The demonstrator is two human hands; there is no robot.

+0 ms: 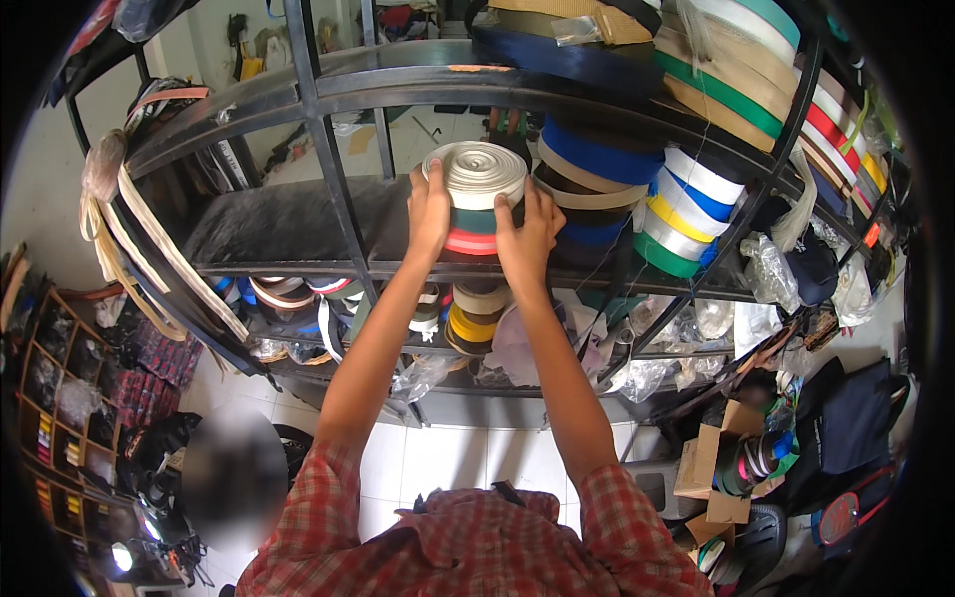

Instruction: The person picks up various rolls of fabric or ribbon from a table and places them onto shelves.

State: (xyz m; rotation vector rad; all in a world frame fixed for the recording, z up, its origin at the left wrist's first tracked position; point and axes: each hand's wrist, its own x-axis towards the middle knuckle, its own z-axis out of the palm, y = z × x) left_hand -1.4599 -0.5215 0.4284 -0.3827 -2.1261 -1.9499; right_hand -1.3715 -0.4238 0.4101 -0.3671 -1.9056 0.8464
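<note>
White roll (475,179), spiral face up, axis roughly upright; hands (429,214) in a grip round its sides

Upper centre, the top webbing roll (476,177) is off-white, the middle roll (476,221) dark green, the lowest roll (471,242) red, perhaps pink-striped; lower centre, the shirt (477,537) is red plaid.

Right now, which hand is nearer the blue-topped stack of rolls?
Right. The right hand is at the white roll's right side, close beside the blue-topped stack; the left hand is farther off, on the roll's left.
</note>
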